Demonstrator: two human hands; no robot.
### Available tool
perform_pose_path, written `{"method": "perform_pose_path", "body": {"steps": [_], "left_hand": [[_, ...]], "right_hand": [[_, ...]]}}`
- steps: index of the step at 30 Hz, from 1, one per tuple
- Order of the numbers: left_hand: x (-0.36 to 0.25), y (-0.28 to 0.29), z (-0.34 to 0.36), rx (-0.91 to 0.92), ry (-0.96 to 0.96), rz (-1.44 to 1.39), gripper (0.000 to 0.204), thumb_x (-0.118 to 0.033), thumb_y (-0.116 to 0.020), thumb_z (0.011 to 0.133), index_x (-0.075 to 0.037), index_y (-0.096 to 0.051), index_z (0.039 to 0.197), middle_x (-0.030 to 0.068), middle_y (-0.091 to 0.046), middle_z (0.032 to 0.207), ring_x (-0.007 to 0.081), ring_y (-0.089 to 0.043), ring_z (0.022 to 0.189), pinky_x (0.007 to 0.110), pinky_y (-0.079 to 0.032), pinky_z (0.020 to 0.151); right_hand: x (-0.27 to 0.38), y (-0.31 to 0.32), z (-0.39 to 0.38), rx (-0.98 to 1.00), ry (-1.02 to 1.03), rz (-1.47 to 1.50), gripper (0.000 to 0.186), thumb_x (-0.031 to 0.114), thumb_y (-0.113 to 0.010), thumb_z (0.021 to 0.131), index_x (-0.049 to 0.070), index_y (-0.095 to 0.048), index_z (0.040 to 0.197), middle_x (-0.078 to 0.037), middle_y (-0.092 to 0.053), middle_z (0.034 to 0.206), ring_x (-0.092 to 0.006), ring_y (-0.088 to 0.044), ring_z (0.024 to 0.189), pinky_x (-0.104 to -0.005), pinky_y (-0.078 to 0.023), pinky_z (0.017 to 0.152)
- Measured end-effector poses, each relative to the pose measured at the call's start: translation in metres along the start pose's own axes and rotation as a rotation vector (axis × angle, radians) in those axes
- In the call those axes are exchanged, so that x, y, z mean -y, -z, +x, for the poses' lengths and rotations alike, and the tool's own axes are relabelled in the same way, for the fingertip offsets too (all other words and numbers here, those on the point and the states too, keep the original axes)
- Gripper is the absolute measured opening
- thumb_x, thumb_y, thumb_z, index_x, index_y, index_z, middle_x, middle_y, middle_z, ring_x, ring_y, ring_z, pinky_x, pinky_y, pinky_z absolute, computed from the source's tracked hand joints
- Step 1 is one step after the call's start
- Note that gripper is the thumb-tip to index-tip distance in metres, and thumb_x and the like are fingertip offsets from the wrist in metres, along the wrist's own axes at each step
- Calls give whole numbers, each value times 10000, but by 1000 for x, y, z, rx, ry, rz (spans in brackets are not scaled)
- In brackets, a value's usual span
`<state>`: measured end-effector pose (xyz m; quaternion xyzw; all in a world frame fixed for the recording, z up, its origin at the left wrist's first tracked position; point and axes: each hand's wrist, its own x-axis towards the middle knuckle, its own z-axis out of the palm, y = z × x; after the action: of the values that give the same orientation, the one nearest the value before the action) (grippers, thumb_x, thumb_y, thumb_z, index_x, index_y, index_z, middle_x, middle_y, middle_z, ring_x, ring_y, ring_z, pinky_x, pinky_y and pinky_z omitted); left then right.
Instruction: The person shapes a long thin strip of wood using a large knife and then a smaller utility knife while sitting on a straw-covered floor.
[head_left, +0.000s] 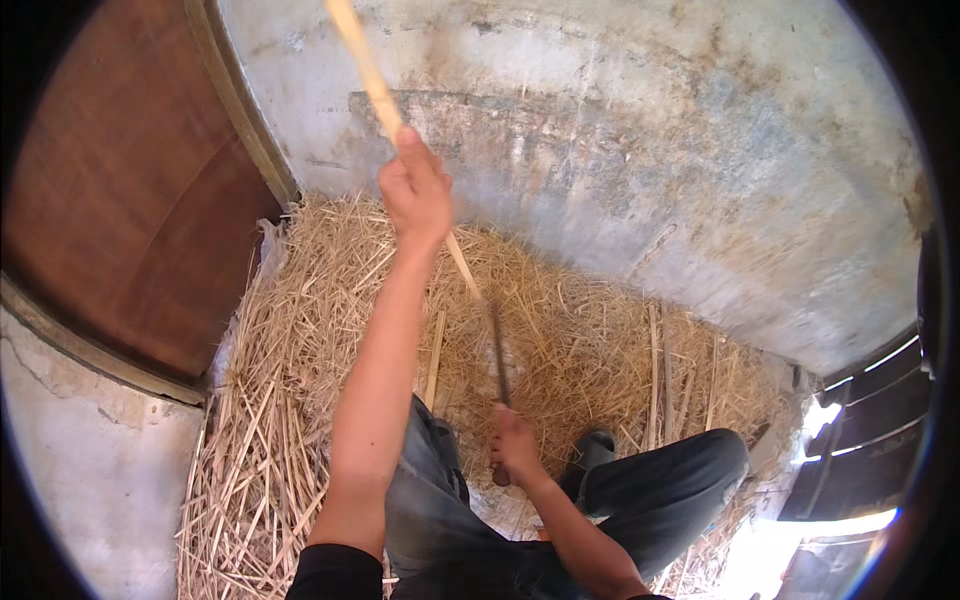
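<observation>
My left hand (415,185), raised in the upper middle, is closed around a long pale bamboo strip (365,70), which slants from the top edge down toward the center. Lower down, my right hand (515,445) is wrapped around the handle of a long dark blade (500,345), pointed upward. The strip's lower end meets or overlaps the blade near its upper part; whether they touch I cannot tell. Below both lies a bed of straw and shavings (590,360).
A stained wall (620,130) stands ahead. At left are a brown wooden panel (110,170) and a cracked lower wall (90,470). My bent legs (660,480) straddle the straw. Dark slats (860,450) with bright gaps line the right side, and loose strips (655,370) lie on the straw.
</observation>
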<state>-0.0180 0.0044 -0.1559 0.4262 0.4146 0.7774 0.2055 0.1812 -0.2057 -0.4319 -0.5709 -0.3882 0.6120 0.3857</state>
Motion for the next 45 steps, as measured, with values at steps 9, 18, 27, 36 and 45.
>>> {"method": "perform_pose_path", "body": {"steps": [9, 18, 27, 36, 45], "left_hand": [[-8, 1, -2, 173, 6, -101, 628, -650, -373, 993, -156, -239, 628, -55, -201, 551, 68, -177, 459, 244, -176, 417], [-14, -19, -5, 648, 227, -296, 666, -750, -302, 945, -179, -226, 610, -64, -190, 527, 66, -154, 448, 249, -159, 410], [-4, -8, 4, 555, 240, -293, 653, -743, -284, 954, -188, -236, 614, -72, -185, 522, 66, -122, 447, 252, -143, 415], [-7, -33, -1, 534, 238, -119, 656, -732, -272, 963, -179, -234, 613, -68, -180, 516, 67, -141, 438, 256, -150, 408], [6, -14, -1, 178, 80, -156, 644, -693, -336, 975, -150, -241, 642, -48, -191, 540, 69, -164, 443, 248, -175, 407]], "right_hand": [[162, 38, -12, -84, -110, 298, 558, 654, -487, 952, 105, -497, 856, -12, -399, 565, -114, -403, 430, -294, -362, 400], [176, 4, -40, 30, 299, 127, 519, 567, -457, 1005, 79, -471, 828, 1, -387, 598, -104, -369, 421, -271, -343, 402], [258, 49, -16, -45, 26, 408, 537, 648, -459, 969, 122, -497, 869, 18, -419, 603, -123, -403, 425, -284, -339, 382], [106, 5, -24, 47, 449, -98, 533, 640, -459, 974, 112, -455, 903, -25, -450, 596, -157, -428, 419, -335, -378, 408], [217, 45, -24, -125, 144, 348, 529, 651, -460, 968, 127, -452, 894, 20, -362, 575, -106, -379, 417, -274, -350, 411]]}}
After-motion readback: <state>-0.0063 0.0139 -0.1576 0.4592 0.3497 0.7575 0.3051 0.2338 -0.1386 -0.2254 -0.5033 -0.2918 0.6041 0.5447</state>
